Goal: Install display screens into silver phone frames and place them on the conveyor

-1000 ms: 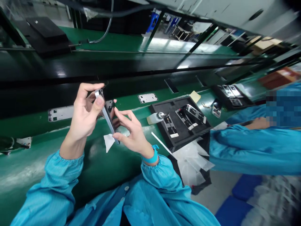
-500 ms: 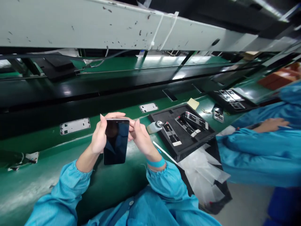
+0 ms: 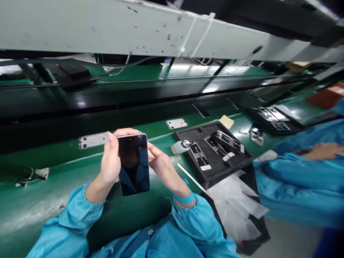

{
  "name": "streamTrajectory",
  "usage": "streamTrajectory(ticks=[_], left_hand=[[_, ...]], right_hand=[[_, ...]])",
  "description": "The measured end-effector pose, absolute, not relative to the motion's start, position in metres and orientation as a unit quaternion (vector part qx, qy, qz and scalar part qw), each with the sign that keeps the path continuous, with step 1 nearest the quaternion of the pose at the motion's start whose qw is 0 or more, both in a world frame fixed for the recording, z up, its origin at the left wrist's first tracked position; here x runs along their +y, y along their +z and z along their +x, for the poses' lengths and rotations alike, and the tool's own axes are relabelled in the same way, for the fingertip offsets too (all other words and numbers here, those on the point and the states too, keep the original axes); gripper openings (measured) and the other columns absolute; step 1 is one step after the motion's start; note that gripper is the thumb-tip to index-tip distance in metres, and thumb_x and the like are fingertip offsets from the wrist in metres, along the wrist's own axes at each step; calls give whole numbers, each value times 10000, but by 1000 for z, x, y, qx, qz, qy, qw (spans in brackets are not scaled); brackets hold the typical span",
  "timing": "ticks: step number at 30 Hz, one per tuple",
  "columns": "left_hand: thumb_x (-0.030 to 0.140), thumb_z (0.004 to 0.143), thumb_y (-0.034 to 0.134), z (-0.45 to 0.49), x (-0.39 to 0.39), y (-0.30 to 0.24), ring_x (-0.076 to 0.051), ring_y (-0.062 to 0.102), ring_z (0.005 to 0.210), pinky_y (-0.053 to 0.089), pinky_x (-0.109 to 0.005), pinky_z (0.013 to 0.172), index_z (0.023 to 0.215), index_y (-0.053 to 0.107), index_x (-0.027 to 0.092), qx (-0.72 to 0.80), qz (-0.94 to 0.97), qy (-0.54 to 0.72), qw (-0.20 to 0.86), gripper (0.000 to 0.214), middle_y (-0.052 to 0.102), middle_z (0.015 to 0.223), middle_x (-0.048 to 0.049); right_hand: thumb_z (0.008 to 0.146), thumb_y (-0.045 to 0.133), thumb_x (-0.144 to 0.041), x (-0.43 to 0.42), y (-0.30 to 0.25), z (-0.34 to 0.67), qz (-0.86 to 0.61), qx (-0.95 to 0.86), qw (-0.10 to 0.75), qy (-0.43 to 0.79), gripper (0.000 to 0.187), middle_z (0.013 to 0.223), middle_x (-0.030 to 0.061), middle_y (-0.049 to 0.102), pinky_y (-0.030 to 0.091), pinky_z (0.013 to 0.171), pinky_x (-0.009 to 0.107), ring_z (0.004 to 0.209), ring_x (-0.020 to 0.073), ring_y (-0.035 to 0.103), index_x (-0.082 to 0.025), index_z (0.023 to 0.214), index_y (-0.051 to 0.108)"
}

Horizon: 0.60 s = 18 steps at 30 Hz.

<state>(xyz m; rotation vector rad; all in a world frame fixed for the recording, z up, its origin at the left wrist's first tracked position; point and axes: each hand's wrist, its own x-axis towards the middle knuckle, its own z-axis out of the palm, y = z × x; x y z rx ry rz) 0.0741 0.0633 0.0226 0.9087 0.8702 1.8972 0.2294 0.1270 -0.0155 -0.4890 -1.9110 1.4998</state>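
A smartphone (image 3: 134, 166) with a dark, reflective screen is tilted up over the green bench. My left hand (image 3: 111, 159) wraps its left side, thumb along the edge and fingers behind the top. At the right edge, my right hand (image 3: 162, 166) has its fingers curled against the phone, their tips partly hidden behind it. A blue band circles my right wrist. Behind the left hand lies a pale phone frame (image 3: 91, 140), and a second phone frame (image 3: 176, 123) lies farther right.
To the right, a black foam tray (image 3: 185, 136) holds several phone parts, with a small bottle (image 3: 178, 147) by its left edge. Clear plastic sheets (image 3: 233, 200) spread below it. A co-worker's blue sleeve (image 3: 298, 179) is at far right. A metal beam (image 3: 107, 30) crosses above.
The phone has tipped slightly and sits a little lower in view. My right thumb, raised before, is now lowered beside the phone's edge. The surroundings have shifted slightly right in view.
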Motion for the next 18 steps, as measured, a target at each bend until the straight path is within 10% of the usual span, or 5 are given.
streamTrajectory(ticks=[6,18], left_hand=[[841,1006,533,53,43,48,-269,824,724,702,-402,636,1148,676,244,255,302,813,427,630,850,935,-94],[689,1019,682,53,17,49,-244,845,850,720,-381,752,1268,641,286,208,326,804,451,475,855,1093,-84]], right_hand=[[1207,331,-556,100,-31,242,-66,-839,264,471,575,747,28,634,506,657,313,688,186,591,-225,801,568],[1180,419,-482,82,-48,227,26,-802,364,474,535,535,-8,601,419,483,311,448,159,538,-252,733,600]])
